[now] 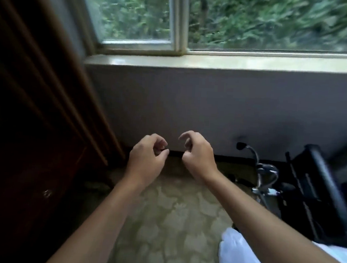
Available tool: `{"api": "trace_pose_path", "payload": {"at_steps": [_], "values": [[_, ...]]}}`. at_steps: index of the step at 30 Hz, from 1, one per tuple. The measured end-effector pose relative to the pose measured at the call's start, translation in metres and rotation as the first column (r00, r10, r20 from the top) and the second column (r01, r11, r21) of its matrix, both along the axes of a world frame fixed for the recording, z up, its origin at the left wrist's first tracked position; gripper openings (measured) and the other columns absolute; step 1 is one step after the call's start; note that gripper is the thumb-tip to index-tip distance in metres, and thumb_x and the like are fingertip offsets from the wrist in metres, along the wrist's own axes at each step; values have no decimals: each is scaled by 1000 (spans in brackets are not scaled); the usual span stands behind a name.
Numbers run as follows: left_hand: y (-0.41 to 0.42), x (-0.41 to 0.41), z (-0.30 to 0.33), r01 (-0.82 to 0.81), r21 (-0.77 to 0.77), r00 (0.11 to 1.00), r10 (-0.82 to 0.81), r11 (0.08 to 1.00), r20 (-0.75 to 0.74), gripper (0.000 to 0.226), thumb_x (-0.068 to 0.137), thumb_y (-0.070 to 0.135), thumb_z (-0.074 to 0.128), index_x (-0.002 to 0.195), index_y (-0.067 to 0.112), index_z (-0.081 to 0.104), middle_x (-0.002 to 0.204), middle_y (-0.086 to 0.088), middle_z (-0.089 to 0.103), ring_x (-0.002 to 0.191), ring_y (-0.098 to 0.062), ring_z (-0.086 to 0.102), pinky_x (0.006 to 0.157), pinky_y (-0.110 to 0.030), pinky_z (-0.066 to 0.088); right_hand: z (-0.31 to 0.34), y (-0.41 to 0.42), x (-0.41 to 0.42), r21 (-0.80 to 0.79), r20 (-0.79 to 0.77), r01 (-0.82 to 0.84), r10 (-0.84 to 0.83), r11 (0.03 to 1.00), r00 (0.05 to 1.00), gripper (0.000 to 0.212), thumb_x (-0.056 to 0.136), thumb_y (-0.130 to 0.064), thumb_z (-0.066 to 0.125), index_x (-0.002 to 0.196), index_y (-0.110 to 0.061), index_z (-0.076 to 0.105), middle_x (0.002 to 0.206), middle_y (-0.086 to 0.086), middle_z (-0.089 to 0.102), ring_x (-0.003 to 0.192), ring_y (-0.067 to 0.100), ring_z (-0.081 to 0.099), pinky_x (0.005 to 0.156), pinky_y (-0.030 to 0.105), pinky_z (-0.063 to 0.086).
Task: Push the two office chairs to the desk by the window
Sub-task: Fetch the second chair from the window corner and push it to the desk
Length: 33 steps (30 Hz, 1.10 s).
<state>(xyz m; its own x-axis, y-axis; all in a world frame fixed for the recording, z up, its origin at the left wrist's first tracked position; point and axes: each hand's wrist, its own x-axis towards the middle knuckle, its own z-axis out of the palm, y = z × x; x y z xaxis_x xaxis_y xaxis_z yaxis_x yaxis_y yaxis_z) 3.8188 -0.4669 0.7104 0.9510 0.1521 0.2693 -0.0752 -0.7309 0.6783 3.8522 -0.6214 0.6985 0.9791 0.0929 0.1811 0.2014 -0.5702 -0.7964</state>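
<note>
**Both hands empty, chair off to the right of the window**

Below the window, the left hand and right hand hang side by side over the patterned floor, fingers curled in, gripping nothing. The view is blurred, so the fingertips are hard to read.

The dark shape low and to the right of the window, against the wall beneath the sill, looks like an office chair with a chrome frame, though I cannot be sure. No second chair shows, and no counter is in view. A dark wooden cabinet stands left of the window.

To do this step well, turn right toward the chair, take its backrest with both hands at even height, and roll it steadily so the casters track straight.
</note>
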Motion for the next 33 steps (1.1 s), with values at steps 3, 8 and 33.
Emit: {"api": "trace_pose_path", "payload": {"at_steps": [3,8,33], "values": [[-68,62,-5,150,3,988,-150,989,-25,20,77,12,65,81,30,62,81,13,61,76,1,58,68,-16,45,-7,-70,44,-12,-51,140,-140,990,989,47,64,2,46,100,-24,60,81,-6,50,73,8,49,67,24,38],[-155,142,-24,383,-20,920,-383,923,-84,28,76,4,58,84,30,63,85,13,62,78,1,59,72,-20,48,-26,-154,96,-24,-129,367,-367,930,921,45,62,-2,47,98,-26,59,85,-4,55,79,17,53,73,31,45],[-494,352,-205,927,21,307,-725,375,-617,37,80,29,60,117,24,53,112,1,52,108,-19,49,84,-31,45,-220,-464,228,-298,-539,843,-808,447,237,29,83,-17,52,109,-26,61,110,-1,57,107,22,53,84,36,46]]}}
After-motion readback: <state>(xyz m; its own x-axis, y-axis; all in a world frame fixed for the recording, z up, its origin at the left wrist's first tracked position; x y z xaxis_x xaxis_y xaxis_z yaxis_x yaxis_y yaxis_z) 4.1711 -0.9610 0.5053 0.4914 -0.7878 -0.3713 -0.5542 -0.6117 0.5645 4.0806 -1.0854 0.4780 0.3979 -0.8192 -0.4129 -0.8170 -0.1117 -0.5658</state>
